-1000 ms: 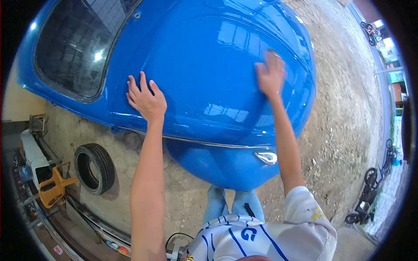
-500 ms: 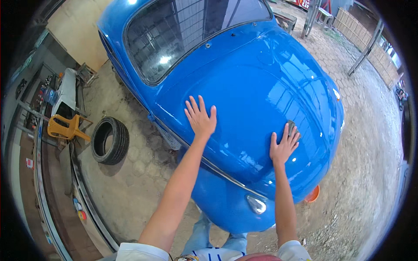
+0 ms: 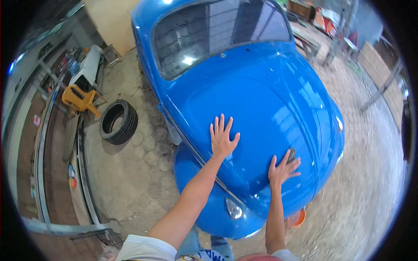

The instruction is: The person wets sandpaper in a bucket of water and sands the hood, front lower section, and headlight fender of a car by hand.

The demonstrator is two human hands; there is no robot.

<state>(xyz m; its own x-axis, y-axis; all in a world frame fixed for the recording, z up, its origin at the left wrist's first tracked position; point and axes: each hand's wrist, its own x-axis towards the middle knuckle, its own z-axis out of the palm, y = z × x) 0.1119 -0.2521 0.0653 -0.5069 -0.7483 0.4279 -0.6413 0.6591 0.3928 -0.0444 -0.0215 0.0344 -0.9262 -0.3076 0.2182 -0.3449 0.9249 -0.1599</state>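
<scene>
A glossy blue rounded car hood point(image 3: 244, 93) fills the middle of the view, below the windshield point(image 3: 226, 28). My left hand point(image 3: 223, 141) lies flat on it near the left edge, fingers spread, holding nothing. Farther right, my right hand point(image 3: 281, 172) presses a small dark pad point(image 3: 291, 154) against the paint. Its fingers are spread over the pad, and only the pad's far end shows past them. Below my hands are the blue fender and a headlight point(image 3: 234, 209).
On the ground to the left lies a loose tire point(image 3: 126, 130), with a yellow plastic chair point(image 3: 80, 100) behind it. An orange bucket point(image 3: 299, 218) stands by the car's front, near my right forearm. Metal rails point(image 3: 42, 174) run along the far left. A wooden bench point(image 3: 307, 45) is beyond the car.
The view has turned and shifted. My right hand has drawn nearer to me over the hood, the pad moving with it. My left hand stays flat on the hood, now lower and farther right in view.
</scene>
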